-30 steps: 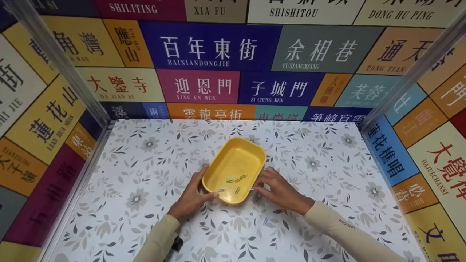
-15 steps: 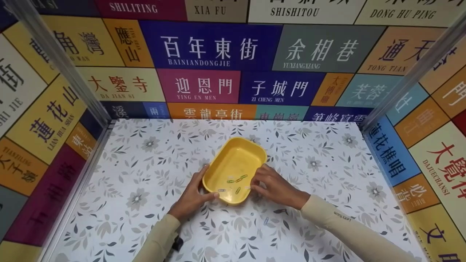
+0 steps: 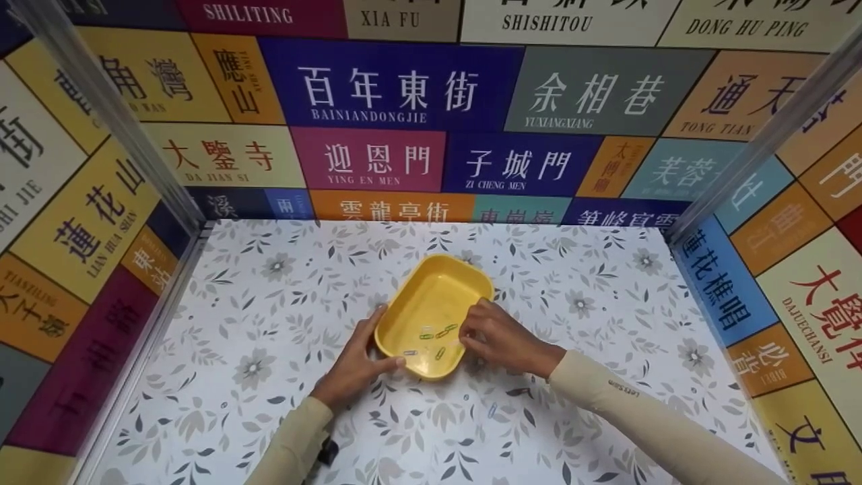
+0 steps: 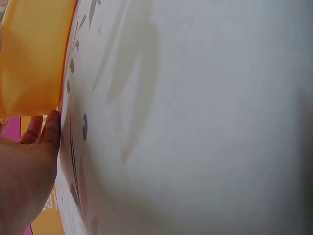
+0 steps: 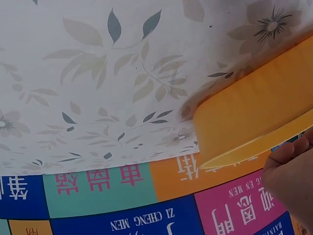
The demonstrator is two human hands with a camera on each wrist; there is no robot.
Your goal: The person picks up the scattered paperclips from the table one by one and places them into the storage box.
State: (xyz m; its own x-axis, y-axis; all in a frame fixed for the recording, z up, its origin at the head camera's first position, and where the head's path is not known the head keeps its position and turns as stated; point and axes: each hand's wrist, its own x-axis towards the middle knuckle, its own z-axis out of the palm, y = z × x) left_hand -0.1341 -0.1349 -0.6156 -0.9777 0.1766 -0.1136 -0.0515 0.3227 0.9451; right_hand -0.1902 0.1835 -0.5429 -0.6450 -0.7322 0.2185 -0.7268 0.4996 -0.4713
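A yellow plastic tray (image 3: 431, 289) stands tilted on its axis across the table. Several small paper clips lie on its floor toward the near end, among them a green paper clip (image 3: 440, 353) and a pale one. My left hand (image 3: 353, 370) grips the tray's left side, thumb over the near rim; in the left wrist view its fingers reach along the tray's outer wall. My right hand (image 3: 502, 340) is over the right rim, thumb and forefinger pinched together on a pale paper clip, mostly hidden by the fingertips. The right wrist view shows this hand's curled fingers above the rim.
The table (image 3: 269, 417) has a white cover printed with grey leaves and flowers. A pale blue paper clip (image 3: 492, 409) lies on it, nearer me than the tray. Panels with large printed characters, such as the back wall (image 3: 390, 84), enclose it on three sides.
My right hand has moved left, from beside the tray's right edge to over its rim, carrying the pale paper clip. The left hand and tray have stayed put.
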